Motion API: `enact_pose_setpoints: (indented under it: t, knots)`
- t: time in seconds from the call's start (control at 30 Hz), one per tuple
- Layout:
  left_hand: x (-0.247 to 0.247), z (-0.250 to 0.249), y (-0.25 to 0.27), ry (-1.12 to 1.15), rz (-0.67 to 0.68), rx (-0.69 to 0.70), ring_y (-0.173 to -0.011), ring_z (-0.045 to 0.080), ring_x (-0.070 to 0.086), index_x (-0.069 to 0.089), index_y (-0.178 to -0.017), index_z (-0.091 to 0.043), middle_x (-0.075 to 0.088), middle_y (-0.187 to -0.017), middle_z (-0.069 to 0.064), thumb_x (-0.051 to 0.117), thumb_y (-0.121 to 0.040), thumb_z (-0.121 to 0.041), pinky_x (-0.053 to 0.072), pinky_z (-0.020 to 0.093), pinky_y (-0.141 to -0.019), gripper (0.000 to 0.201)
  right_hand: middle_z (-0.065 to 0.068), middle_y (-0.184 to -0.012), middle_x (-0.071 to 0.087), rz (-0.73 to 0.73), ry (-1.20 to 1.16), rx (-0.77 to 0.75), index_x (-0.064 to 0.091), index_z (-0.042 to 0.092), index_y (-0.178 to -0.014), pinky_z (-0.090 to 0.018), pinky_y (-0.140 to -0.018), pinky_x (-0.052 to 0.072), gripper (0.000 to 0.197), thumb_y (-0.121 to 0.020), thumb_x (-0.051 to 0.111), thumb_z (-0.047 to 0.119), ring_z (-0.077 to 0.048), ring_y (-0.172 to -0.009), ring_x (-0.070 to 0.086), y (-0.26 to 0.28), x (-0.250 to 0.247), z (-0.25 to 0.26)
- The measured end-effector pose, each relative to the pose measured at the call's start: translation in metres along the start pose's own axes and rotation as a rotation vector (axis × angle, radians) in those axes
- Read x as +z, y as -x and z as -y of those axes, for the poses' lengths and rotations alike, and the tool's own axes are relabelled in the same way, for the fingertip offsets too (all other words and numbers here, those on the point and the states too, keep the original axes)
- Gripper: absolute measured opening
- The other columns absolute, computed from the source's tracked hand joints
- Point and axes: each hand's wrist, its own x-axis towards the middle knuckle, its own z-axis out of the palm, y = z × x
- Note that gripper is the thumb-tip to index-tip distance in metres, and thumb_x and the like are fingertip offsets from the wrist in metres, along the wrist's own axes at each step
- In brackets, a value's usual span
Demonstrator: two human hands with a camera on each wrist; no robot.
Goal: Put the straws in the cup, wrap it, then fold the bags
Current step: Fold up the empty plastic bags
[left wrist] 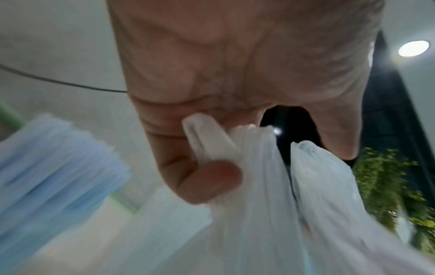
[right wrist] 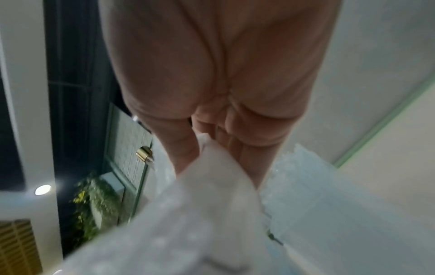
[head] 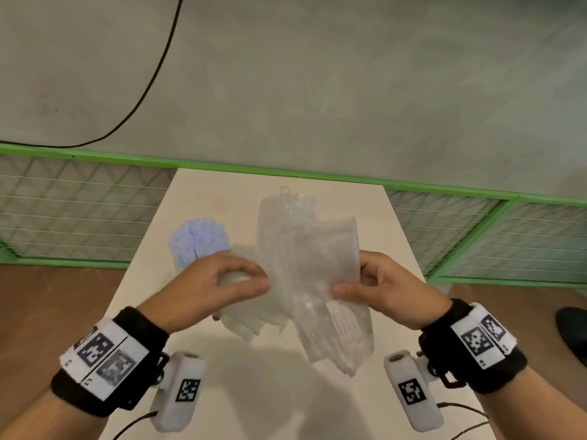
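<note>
Both hands hold translucent white plastic bags in the air above the white table. My left hand grips one bunched white bag between thumb and curled fingers. My right hand pinches the edge of a clearer, dotted bag. A bundle of pale blue straws stands upright at the back left of the table, just beyond my left hand, and shows blurred in the left wrist view. Crinkled bubble wrap rises behind the bags; its lower part is hidden.
A green-framed wire mesh fence runs behind and beside the table. A black cable hangs on the grey wall. Brown floor lies on both sides, with a dark shoe at the right edge.
</note>
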Motion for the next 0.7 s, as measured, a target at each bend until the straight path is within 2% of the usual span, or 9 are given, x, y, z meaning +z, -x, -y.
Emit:
enact_pose_setpoints:
  t: [0.03,0.1,0.17,0.33,0.4,0.47,0.53,0.6,0.7]
  knots:
    - [0.005,0.003,0.004,0.041,0.046,-0.036,-0.102,0.002,0.063,0.072,-0.100,-0.041,0.064,-0.114,-0.015,0.062,-0.052,-0.085,0.058,0.040,-0.078,0.066,-0.010,-0.117,0.070,0.012,-0.097,0.011,0.059,0.000,-0.123,-0.032,-0.084,0.056,0.033,-0.090,0.063,0.001,-0.024,-0.102,0.068,0.000,0.003,-0.001]
    - [0.022,0.006,0.009,0.174,0.161,-0.039,-0.101,0.004,0.064,0.071,-0.104,-0.041,0.062,-0.115,-0.017,0.065,-0.047,-0.086,0.058,0.032,-0.068,0.072,-0.012,-0.111,0.070,0.027,-0.257,0.019,0.054,-0.003,-0.125,-0.027,-0.074,0.056,0.035,-0.091,0.057,-0.005,-0.022,-0.095,0.069,-0.001,0.013,-0.003]
    - [0.038,0.003,0.008,0.324,0.199,-0.035,-0.083,0.011,0.068,0.073,-0.102,-0.030,0.068,-0.102,-0.009,0.070,-0.052,-0.080,0.051,0.024,-0.058,0.071,-0.023,-0.115,0.066,0.017,-0.303,0.003,0.050,-0.001,-0.129,-0.032,-0.075,0.057,0.041,-0.090,0.059,-0.005,-0.029,-0.097,0.067,-0.005,0.024,-0.008]
    - [0.052,-0.011,0.008,0.480,0.049,-0.077,-0.050,0.015,0.056,0.073,-0.076,-0.022,0.066,-0.065,0.003,0.073,-0.077,-0.042,0.040,0.025,-0.045,0.019,-0.026,-0.121,0.063,-0.010,-0.391,-0.038,0.048,-0.003,-0.130,-0.038,-0.081,0.057,0.042,-0.088,0.057,-0.005,-0.033,-0.102,0.066,-0.008,0.036,-0.015]
    - [0.052,-0.009,0.008,0.523,0.003,-0.089,-0.046,0.019,0.050,0.071,-0.068,-0.016,0.059,-0.058,0.007,0.073,-0.081,-0.033,0.037,0.024,-0.044,0.022,-0.026,-0.121,0.062,-0.022,-0.420,-0.053,0.049,-0.005,-0.129,-0.040,-0.086,0.056,0.043,-0.087,0.057,-0.005,-0.034,-0.105,0.063,-0.007,0.038,-0.015]
    - [0.051,-0.010,0.007,0.562,-0.012,-0.090,-0.050,0.024,0.047,0.070,-0.070,-0.008,0.057,-0.060,0.012,0.073,-0.080,-0.031,0.035,0.026,-0.047,0.026,-0.024,-0.118,0.064,-0.051,-0.447,-0.062,0.055,-0.007,-0.125,-0.040,-0.087,0.055,0.039,-0.086,0.057,-0.006,-0.033,-0.104,0.064,-0.006,0.039,-0.016]
    - [0.052,-0.011,0.007,0.582,-0.029,-0.046,-0.051,0.024,0.048,0.073,-0.067,-0.017,0.060,-0.059,0.010,0.075,-0.081,-0.030,0.035,0.030,-0.050,0.018,-0.022,-0.117,0.066,-0.068,-0.456,-0.063,0.060,-0.010,-0.120,-0.039,-0.087,0.055,0.033,-0.087,0.055,-0.009,-0.030,-0.103,0.066,-0.005,0.039,-0.016]
    - [0.053,-0.013,0.007,0.631,-0.053,0.023,-0.068,0.028,0.055,0.075,-0.082,-0.022,0.069,-0.081,0.018,0.074,-0.079,-0.031,0.037,0.042,-0.061,0.009,-0.023,-0.122,0.064,-0.028,-0.418,-0.086,0.064,-0.015,-0.114,-0.042,-0.093,0.053,0.028,-0.089,0.051,-0.015,-0.033,-0.113,0.063,-0.006,0.040,-0.012]
    - [0.056,-0.012,0.009,0.656,-0.082,0.079,-0.081,0.034,0.054,0.075,-0.091,-0.021,0.070,-0.098,0.018,0.066,-0.071,-0.035,0.034,0.049,-0.066,0.026,-0.014,-0.098,0.074,-0.035,-0.425,-0.103,0.078,0.001,-0.073,-0.033,-0.078,0.056,0.033,-0.076,0.052,-0.019,-0.026,-0.096,0.070,-0.002,0.040,-0.006]
